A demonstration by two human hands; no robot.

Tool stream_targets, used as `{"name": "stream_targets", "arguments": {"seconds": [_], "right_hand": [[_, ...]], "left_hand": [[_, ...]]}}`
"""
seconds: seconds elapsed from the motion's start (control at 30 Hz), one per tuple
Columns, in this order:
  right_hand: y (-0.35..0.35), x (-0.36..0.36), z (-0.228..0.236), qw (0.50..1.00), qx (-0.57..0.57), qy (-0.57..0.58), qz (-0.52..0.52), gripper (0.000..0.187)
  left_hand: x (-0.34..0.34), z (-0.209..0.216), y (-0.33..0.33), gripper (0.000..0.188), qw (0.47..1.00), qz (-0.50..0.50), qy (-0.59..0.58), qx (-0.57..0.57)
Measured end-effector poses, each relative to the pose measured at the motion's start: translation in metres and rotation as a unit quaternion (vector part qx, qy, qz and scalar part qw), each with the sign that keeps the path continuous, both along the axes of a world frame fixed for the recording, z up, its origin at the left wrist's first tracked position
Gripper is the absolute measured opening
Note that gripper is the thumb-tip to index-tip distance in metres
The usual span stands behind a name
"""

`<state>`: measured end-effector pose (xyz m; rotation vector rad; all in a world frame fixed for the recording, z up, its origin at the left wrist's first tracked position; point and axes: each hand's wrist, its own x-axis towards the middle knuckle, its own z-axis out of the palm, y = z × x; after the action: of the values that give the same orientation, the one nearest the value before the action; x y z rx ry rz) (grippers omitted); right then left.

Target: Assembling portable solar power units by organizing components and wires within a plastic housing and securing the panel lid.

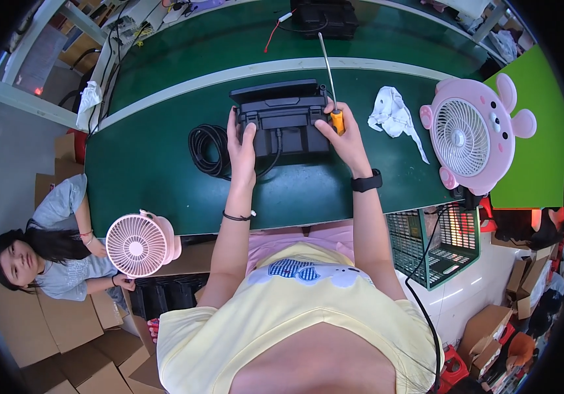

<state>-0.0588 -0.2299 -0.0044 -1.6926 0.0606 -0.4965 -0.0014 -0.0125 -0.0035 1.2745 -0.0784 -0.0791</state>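
A black plastic device (284,119) with a raised panel along its far side rests between my hands over the green bench. My left hand (244,146) grips its left end, thumb on top. At the right end, my right hand (347,143) holds the device with its thumb and also keeps a screwdriver (337,122) against it. The screwdriver has an orange handle, and its long metal shaft points away from me. From the near side of the device a black cable (279,143) runs down and round to a coil (208,151) left of my left hand.
A crumpled white cloth (392,113) and a pink animal-shaped fan (475,134) stand to the right on the bench (164,177). At the left front edge is a small pink fan (139,244), beside a seated person (72,230). Another black device (324,18) lies beyond the white rail.
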Motion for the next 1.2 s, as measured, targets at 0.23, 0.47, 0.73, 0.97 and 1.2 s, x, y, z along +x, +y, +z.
{"name": "stream_targets", "arguments": {"seconds": [0.23, 0.47, 0.73, 0.97, 1.2], "right_hand": [[0.018, -0.023, 0.016, 0.962, -0.204, -0.006, -0.179, 0.039], [0.038, -0.086, 0.028, 0.966, -0.24, 0.042, -0.089, 0.03], [0.047, -0.096, 0.032, 0.932, -0.344, 0.048, -0.102, 0.029], [0.052, -0.094, 0.026, 0.929, -0.351, 0.021, -0.114, 0.029], [0.055, -0.094, 0.023, 0.922, -0.367, 0.003, -0.124, 0.024]], "left_hand": [[0.007, 0.005, -0.011, 0.075, 0.993, 0.083, 0.062, -0.064], [0.012, -0.008, -0.006, 0.08, 0.989, 0.132, 0.024, -0.066], [0.006, -0.009, -0.002, 0.085, 0.995, 0.096, 0.025, -0.03], [0.007, -0.013, 0.002, 0.086, 0.996, 0.082, 0.01, -0.034], [0.009, -0.015, 0.002, 0.085, 0.997, 0.077, 0.013, -0.017]]}}
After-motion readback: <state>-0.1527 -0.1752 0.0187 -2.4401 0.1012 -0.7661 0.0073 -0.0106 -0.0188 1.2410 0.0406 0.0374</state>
